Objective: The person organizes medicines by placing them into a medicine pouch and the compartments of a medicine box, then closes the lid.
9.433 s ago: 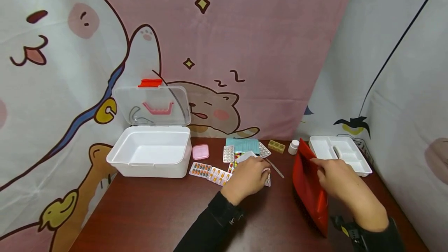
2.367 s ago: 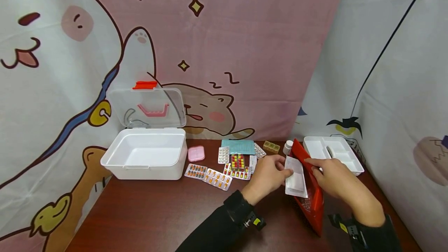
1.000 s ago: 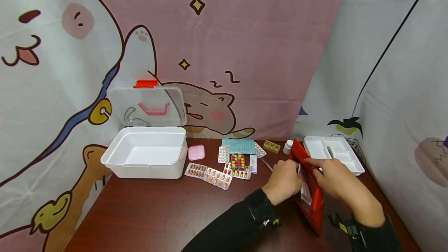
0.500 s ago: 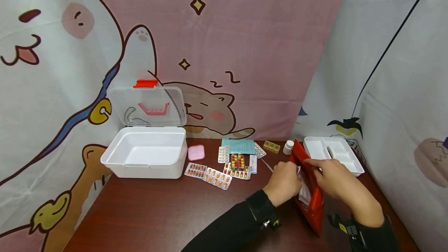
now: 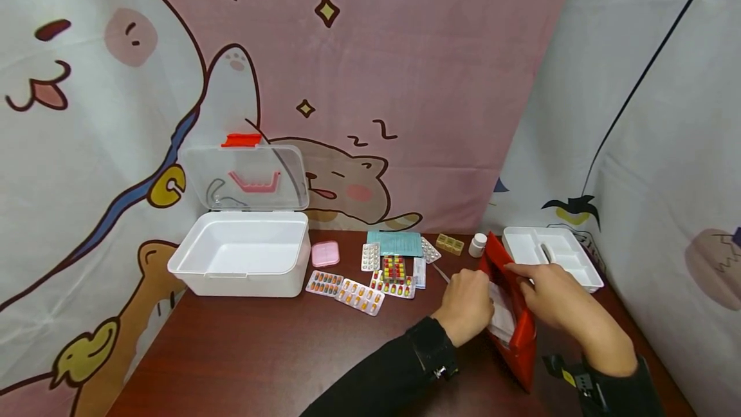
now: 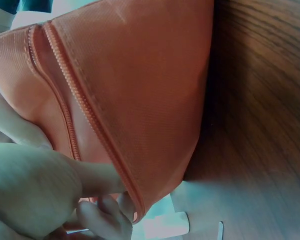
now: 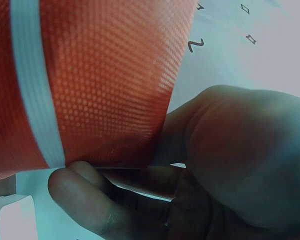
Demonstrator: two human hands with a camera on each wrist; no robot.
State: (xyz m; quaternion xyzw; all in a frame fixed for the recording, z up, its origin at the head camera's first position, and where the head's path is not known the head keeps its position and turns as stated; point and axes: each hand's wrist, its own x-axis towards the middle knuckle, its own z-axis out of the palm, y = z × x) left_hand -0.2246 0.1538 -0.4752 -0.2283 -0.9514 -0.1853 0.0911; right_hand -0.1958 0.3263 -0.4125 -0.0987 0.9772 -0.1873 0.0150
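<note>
A red zip pouch (image 5: pixel 523 346) stands at the right of the table, its zipped mouth gaping towards the left. A flat white packet (image 5: pixel 502 319) sits inside the mouth. My left hand (image 5: pixel 466 306) holds the pouch's left lip near the far end; in the left wrist view its thumb goes in past the zipper (image 6: pixel 90 115), and the fingertips are partly hidden. My right hand (image 5: pixel 558 298) pinches the opposite lip, with the index finger along the top edge. In the right wrist view its fingers (image 7: pixel 85 200) curl at the pouch's edge.
Left, a white box (image 5: pixel 240 275) has its clear lid up. Mid-table lie a pink case (image 5: pixel 325 253), blister packs (image 5: pixel 360 296), a blue packet (image 5: pixel 396 242) and a yellow pill case (image 5: pixel 449 244). A white bottle (image 5: pixel 477 245) and a divided white tray (image 5: pixel 529 243) stand behind the pouch.
My left hand took the white packet from among the blister packs and put it into the pouch. It has since shifted slightly left, and more of the packet shows. My right hand keeps its hold.
</note>
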